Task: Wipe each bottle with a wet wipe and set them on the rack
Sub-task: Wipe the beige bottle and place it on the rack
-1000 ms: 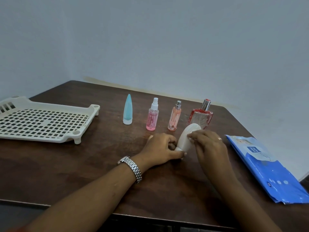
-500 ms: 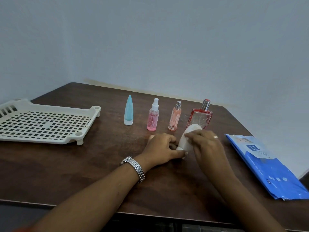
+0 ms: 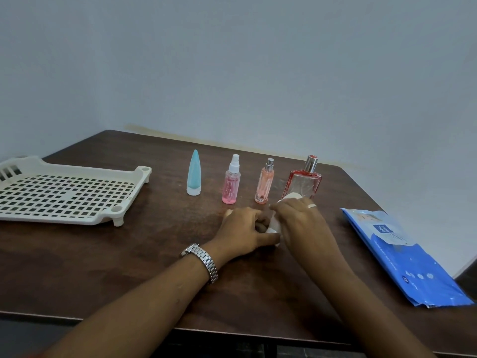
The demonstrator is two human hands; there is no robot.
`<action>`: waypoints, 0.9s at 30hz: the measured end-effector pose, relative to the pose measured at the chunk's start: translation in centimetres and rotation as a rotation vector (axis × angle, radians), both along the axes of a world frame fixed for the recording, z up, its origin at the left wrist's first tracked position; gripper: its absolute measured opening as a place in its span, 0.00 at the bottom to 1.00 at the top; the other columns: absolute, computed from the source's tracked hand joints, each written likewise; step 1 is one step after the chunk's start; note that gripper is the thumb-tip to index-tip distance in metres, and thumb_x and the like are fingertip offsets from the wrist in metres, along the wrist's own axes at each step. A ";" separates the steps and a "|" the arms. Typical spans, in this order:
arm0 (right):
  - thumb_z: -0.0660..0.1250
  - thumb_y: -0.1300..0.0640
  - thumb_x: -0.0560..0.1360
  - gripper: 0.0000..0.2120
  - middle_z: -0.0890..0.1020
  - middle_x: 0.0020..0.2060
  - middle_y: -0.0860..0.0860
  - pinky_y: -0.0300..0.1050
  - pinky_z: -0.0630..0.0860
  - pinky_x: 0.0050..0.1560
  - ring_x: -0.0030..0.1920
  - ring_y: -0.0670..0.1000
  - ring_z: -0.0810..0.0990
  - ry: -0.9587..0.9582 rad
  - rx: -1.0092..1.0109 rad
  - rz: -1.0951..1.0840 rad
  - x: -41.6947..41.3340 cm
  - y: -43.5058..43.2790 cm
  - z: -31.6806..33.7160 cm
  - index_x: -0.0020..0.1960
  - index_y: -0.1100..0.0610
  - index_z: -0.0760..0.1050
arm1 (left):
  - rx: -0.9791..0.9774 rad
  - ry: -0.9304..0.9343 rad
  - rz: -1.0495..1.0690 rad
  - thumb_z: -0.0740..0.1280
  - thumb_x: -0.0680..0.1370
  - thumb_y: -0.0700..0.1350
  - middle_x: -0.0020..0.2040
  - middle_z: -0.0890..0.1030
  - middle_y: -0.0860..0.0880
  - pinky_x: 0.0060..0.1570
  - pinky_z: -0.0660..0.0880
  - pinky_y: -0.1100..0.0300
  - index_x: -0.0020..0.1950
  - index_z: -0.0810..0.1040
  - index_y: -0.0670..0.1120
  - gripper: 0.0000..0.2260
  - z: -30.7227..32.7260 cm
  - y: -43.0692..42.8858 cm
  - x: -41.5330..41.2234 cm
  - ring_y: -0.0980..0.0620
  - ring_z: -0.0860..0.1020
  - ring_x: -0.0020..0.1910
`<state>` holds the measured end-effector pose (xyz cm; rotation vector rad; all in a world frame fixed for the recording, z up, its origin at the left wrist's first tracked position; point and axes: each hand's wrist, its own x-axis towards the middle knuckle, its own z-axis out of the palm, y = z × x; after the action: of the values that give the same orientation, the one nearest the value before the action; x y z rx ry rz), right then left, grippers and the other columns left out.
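1. Gripping the white bottle (image 3: 291,196) at its lower end with the left hand (image 3: 245,228), fingers curled round it. Wrapping the upper part with the right hand (image 3: 302,220), fingers closed down over it, probably pressing a wet wipe to the plastic. Cannot tell white wipe from white bottle under those fingers.
2. Holding that bottle tilted, low over the middle of the table (image 3: 129,267), just in front of the red glass perfume bottle (image 3: 305,183). Cannot tell whether its foot touches the wood.
3. Judging the step in hand as the wiping of one bottle, with setting it down not yet done.
4. Done so far, by the look of it: very little. Nothing showing on the rack (image 3: 51,218), which sits at the left edge of the table, well apart from both hands.
5. Left to wipe: teal cone-shaped tube (image 3: 193,173), pink spray bottle (image 3: 231,184), peach spray bottle (image 3: 263,184) and the red glass one. Standing upright in a row toward the far edge, each apart from its neighbour.
6. Left after that: carrying all five across to the rack.
7. Lying flat along the right edge, near the right forearm: blue wipe pack (image 3: 402,257), handy for a fresh sheet.
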<state>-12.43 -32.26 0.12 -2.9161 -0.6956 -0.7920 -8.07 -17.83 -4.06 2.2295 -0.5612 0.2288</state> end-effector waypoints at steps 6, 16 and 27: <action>0.65 0.59 0.76 0.11 0.81 0.54 0.55 0.47 0.72 0.54 0.54 0.54 0.78 -0.069 0.183 -0.181 2.8 -0.8 2.3 0.58 0.56 0.78 | 0.031 0.039 0.010 0.69 0.65 0.66 0.39 0.83 0.54 0.55 0.73 0.47 0.45 0.82 0.48 0.23 -0.2 -0.1 0.4 0.58 0.79 0.41; 0.72 0.63 0.67 0.04 0.79 0.33 0.54 0.47 0.72 0.33 0.33 0.55 0.76 -0.067 -0.022 -0.024 1.1 1.2 0.6 0.37 0.58 0.77 | -0.013 0.018 -0.003 0.70 0.65 0.62 0.36 0.83 0.55 0.57 0.71 0.48 0.40 0.80 0.52 0.15 -0.3 0.0 0.2 0.61 0.79 0.39; 0.68 0.63 0.70 0.01 0.80 0.37 0.55 0.46 0.73 0.36 0.38 0.55 0.78 -0.035 0.009 -0.058 0.4 1.8 0.8 0.41 0.60 0.77 | 0.005 0.026 0.012 0.70 0.65 0.60 0.33 0.81 0.54 0.55 0.72 0.50 0.34 0.76 0.52 0.13 -0.2 -0.1 0.1 0.60 0.78 0.37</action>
<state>-12.00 -30.47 0.92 -2.9338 -0.6109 -0.8519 -7.97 -17.93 -4.22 2.2377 -0.5347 0.2042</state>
